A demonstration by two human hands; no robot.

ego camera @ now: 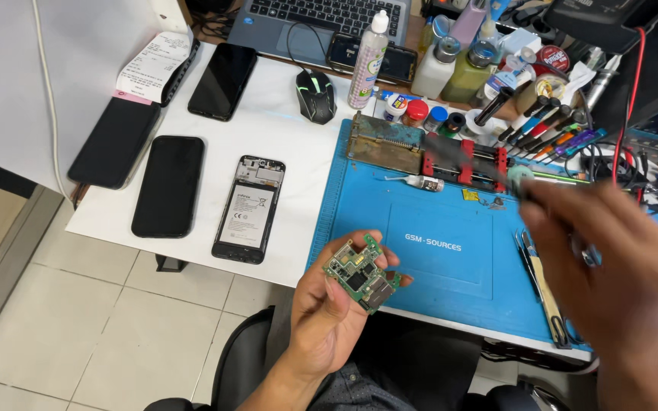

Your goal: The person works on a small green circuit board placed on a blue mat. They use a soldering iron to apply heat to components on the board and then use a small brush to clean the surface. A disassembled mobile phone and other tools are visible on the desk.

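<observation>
Left hand (329, 312) palm up, fingers curled around a green board (361, 272), held at its lower edges above the near edge of the blue mat (436, 251), just off the table. Board face up, long axis running diagonally: narrow tabbed end points up-right toward the mat, wider end with the metal shield sits down toward the palm. Right hand (618, 266) is motion-blurred over the mat's right side, closed on a thin dark tool (481, 164) whose tip points up-left toward the red-clamped jig (428, 152). Opened phone (249, 209) with battery exposed lies left of the mat, three dark phones beyond it
</observation>
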